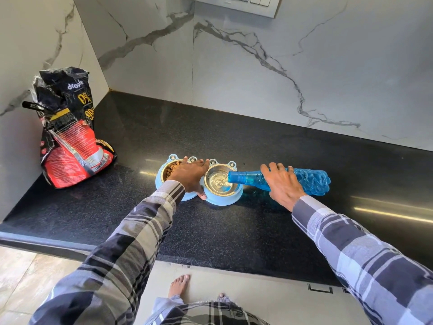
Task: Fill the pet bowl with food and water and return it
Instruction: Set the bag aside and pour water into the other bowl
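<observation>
A light blue double pet bowl [222, 200] sits on the black counter. Its left steel cup holds brown kibble [170, 169]; its right steel cup [218, 181] holds some water. My left hand [190, 175] grips the bowl's middle, fingers over the far rim and thumb at the near edge. My right hand [282, 184] holds a blue plastic water bottle [311, 180] tipped on its side, its open mouth over the right cup, with a thin stream of water running in.
A black and red pet food bag [70, 137] stands at the counter's left end against the marble wall. The black granite counter [234, 231] stretches right. A bare foot [179, 286] shows on the tiled floor below the counter edge.
</observation>
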